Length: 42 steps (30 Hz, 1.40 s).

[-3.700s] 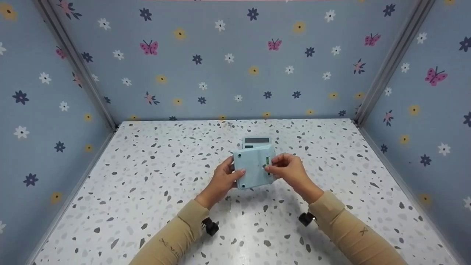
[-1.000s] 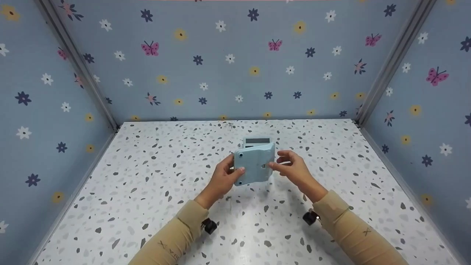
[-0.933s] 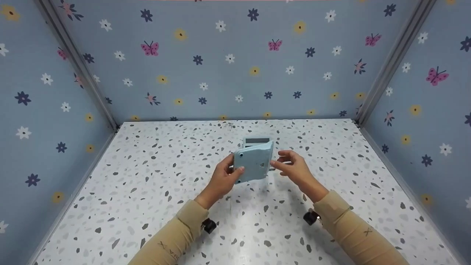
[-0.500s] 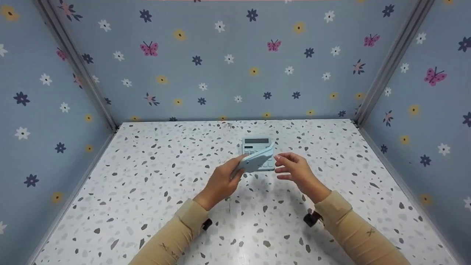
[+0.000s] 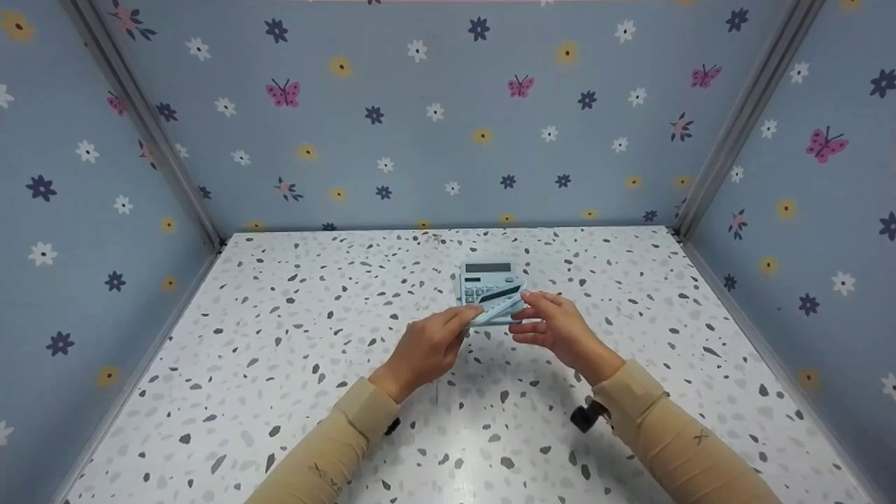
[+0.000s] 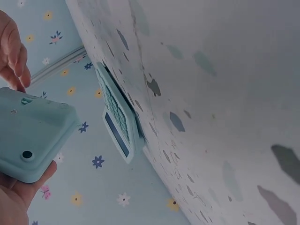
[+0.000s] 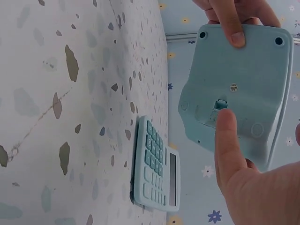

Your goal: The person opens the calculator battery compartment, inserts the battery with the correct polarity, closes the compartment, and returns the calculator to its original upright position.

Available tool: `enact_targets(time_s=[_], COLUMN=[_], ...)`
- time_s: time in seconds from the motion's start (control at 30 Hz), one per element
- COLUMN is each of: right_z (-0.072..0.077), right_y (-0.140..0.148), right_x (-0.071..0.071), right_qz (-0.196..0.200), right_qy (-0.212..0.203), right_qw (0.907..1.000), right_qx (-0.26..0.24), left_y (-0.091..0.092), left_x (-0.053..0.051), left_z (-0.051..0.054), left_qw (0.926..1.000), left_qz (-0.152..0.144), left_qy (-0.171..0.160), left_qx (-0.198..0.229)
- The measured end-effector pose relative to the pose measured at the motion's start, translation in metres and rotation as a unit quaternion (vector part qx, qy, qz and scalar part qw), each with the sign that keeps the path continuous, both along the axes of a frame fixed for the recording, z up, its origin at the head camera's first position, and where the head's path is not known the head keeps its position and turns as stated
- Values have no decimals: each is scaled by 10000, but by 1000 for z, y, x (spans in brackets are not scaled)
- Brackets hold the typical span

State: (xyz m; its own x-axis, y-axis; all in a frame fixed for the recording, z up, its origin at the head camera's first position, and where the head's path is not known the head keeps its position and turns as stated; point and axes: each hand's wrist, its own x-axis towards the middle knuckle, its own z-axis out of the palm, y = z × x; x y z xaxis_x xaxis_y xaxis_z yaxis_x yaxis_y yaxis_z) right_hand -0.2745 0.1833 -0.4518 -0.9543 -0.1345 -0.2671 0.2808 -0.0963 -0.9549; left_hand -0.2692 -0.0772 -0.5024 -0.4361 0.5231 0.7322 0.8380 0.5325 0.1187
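My left hand grips one end of a light blue calculator, held tilted above the table with its dark display facing up. In the right wrist view, the back of this calculator shows a small battery cover with a latch, sitting in place. My right hand is at the calculator's other end, fingers spread and loose, the thumb over the battery cover; whether it presses there I cannot tell. A second light blue calculator lies face up on the table just behind, partly hidden by the held one.
A white speckled table spreads under both hands. Blue walls with flowers and butterflies stand at the back and sides, joined by grey metal posts. A black wrist device hangs below the right sleeve.
The right hand came away from the open battery compartment, which is now covered. The left hand has turned the calculator from back-up to display-up and lowered it. The right hand has moved back to its end.
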Motion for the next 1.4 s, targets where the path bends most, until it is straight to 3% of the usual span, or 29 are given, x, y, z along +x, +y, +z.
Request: enact_targets(time_s=[0.17, 0.27, 0.53, 0.73, 0.83, 0.97, 1.1, 1.27, 1.33, 1.4], right_z=[-2, -3, -10, -14, -14, -13, -11, -8, -7, -6], right_y=[-1, -1, 1, 0, 0, 0, 0, 2, 2, 2], right_x=[0, 0, -2, -4, -4, -5, -10, -15, -17, -18], right_qz=[34, 63, -53, -177, -239, -315, -360, -314, -257, -228], right_qy=[-108, -141, -200, -161, -88, 47, 70, 106, 157, 214], right_qw=[9998, 9997, 9994, 9995, 9995, 9994, 9993, 9993, 9991, 9988], right_qx=[-170, -185, -273, -219, -191, -137, -25, 197, 297, 385], left_y=[0, -1, -1, 1, 1, 1, -1, -8, -9, -10], left_x=[0, 1, 0, 2, 2, 3, 2, 1, 2, 2], left_z=[0, 1, 1, -1, 0, 1, 3, 4, 5, 6], left_qw=[9971, 9913, 9584, 9412, 9440, 9558, 9708, 9847, 9852, 9792], left_qz=[22, 92, 464, 559, 534, 515, 604, 809, 773, 695], left_qy=[484, 885, 2041, 2475, 2454, 2113, 1414, -91, -851, -1683], left_qx=[-579, -972, -1941, -2230, -2140, -1979, -1842, -1539, -1270, -899])
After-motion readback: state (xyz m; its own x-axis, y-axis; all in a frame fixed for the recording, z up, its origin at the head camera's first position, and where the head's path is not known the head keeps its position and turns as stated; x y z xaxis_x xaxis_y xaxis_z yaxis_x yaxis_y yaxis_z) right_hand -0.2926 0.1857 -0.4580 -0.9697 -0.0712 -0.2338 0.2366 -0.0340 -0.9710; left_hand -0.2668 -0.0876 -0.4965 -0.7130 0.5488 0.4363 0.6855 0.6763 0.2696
